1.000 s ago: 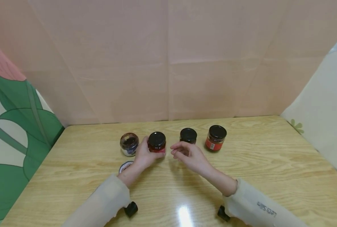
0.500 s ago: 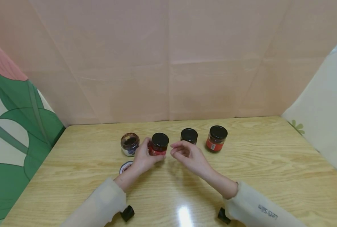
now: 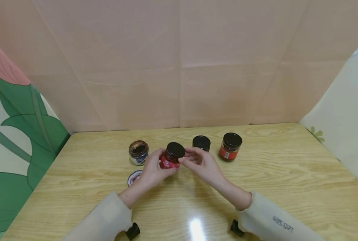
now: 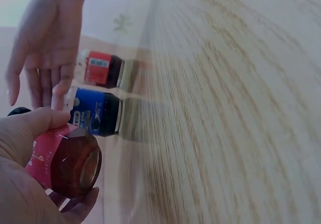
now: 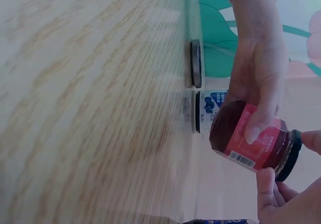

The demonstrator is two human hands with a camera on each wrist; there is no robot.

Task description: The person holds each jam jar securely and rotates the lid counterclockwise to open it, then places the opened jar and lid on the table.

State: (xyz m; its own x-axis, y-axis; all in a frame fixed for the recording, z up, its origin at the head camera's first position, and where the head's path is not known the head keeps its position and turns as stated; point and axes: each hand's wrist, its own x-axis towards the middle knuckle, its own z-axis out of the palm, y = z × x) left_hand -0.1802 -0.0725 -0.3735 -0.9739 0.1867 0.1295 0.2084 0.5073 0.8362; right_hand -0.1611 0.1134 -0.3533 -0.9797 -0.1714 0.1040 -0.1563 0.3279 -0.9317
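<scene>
My left hand (image 3: 160, 163) grips a small glass jar with a red label (image 3: 168, 160), lifted off the table and tilted to the right. Its black lid (image 3: 175, 149) is on. My right hand (image 3: 187, 158) pinches the rim of that lid between thumb and fingers. The right wrist view shows the red jar (image 5: 249, 141) on its side, with left fingers (image 5: 258, 118) across the label and a right thumb (image 5: 266, 181) against the lid. In the left wrist view the jar (image 4: 64, 161) lies in my palm, its base toward the camera.
An open jar with a blue label (image 3: 138, 152) stands to the left, its loose lid (image 3: 133, 177) lying flat nearer me. A lidded blue-label jar (image 3: 201, 143) and a lidded red-label jar (image 3: 230, 146) stand to the right on the wooden table (image 3: 272, 174). Pink panels wall the back.
My left hand has lifted the red jar off the table and tipped it to the right. My right hand has closed in and taken hold of the lid.
</scene>
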